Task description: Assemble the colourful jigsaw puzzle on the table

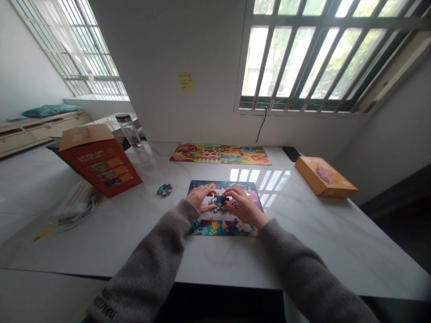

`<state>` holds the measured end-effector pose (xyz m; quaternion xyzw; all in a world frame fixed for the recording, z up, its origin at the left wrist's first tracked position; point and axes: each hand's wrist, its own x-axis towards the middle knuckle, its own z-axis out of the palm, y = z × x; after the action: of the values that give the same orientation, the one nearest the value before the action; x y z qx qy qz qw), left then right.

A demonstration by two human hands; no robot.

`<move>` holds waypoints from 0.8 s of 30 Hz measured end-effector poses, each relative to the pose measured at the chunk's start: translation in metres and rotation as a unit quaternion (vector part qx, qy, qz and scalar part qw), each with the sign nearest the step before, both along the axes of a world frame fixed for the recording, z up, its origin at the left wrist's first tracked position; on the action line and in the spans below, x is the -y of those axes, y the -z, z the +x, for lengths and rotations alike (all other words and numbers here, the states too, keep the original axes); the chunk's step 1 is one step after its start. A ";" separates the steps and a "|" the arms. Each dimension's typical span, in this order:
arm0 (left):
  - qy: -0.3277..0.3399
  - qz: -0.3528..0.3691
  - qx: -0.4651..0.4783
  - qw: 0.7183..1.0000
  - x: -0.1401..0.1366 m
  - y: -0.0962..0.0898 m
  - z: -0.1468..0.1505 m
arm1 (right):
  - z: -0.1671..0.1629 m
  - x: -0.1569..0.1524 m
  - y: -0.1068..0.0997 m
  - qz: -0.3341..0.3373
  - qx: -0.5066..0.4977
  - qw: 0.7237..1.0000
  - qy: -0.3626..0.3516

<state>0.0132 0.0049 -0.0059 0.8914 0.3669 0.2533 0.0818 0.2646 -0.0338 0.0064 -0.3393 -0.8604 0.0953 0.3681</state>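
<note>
A partly assembled jigsaw puzzle point(215, 227) lies flat on the table, its colourful border surrounding a pale middle. Over that middle is a small cluster of dark blue and teal puzzle pieces point(220, 200), with my two hands on either side. My left hand point(201, 197) curls round the cluster's left side, thumb near me and fingers on the far side. From the right, my right hand point(245, 207) grips the cluster between thumb and bent fingers, partly covering it. Left of the puzzle sits a little stack of loose puzzle pieces point(164, 189).
Two finished-looking puzzle panels point(220, 154) lie along the wall. On the left stand a red puzzle box point(104, 163), a glass bottle point(129, 131) and a white cable point(76, 213). An orange box point(325, 177) and a dark phone point(291, 154) are on the right.
</note>
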 end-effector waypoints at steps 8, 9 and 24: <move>-0.008 -0.064 -0.103 0.993 -0.004 0.012 0.009 | 0.028 -0.008 -0.006 -0.002 -0.014 0.994 0.112; -0.008 -0.070 -0.120 0.990 -0.005 0.010 0.012 | 0.031 -0.009 -0.006 -0.005 -0.028 0.993 0.113; -0.024 0.003 -0.266 0.964 -0.012 -0.021 0.009 | 0.045 -0.009 -0.010 0.002 -0.064 0.991 0.115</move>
<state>0.0225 0.0165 0.0155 0.9177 0.3963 0.0099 -0.0281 0.3099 -0.0248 0.0167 -0.4286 -0.7904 0.0718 0.4318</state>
